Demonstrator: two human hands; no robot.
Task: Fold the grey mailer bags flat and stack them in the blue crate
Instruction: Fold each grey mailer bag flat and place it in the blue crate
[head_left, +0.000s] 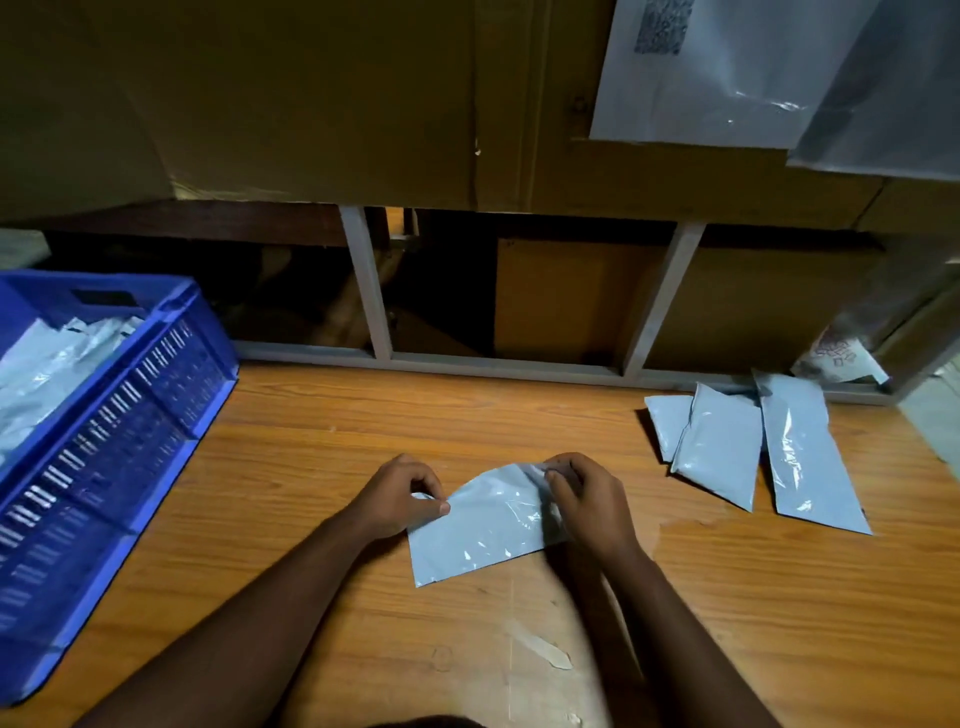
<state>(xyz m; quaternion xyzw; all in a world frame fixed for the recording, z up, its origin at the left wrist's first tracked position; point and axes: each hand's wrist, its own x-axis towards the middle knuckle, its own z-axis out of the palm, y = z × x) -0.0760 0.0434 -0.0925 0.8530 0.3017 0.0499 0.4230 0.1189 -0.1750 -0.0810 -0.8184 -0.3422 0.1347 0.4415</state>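
Head view: your left hand (397, 496) pinches the left edge of a grey mailer bag (480, 525) mid-table (322, 441); your right hand (589, 496) pinches its upper right corner. Three more bags (727, 447) lie well right. The blue crate (109, 431), far left, holds others.

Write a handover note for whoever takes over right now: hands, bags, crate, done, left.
Left hand: pinches the left edge of the bag in work.
Right hand: grips that bag's right edge, partly lifted off the table.
Blue crate: at the left, with grey bags inside, loosely piled.
Waiting bags: three on the table at the right, overlapping.
Done: some bags are in the crate.
Left: finish this fold, put the bag in the crate, then do the three at the right.
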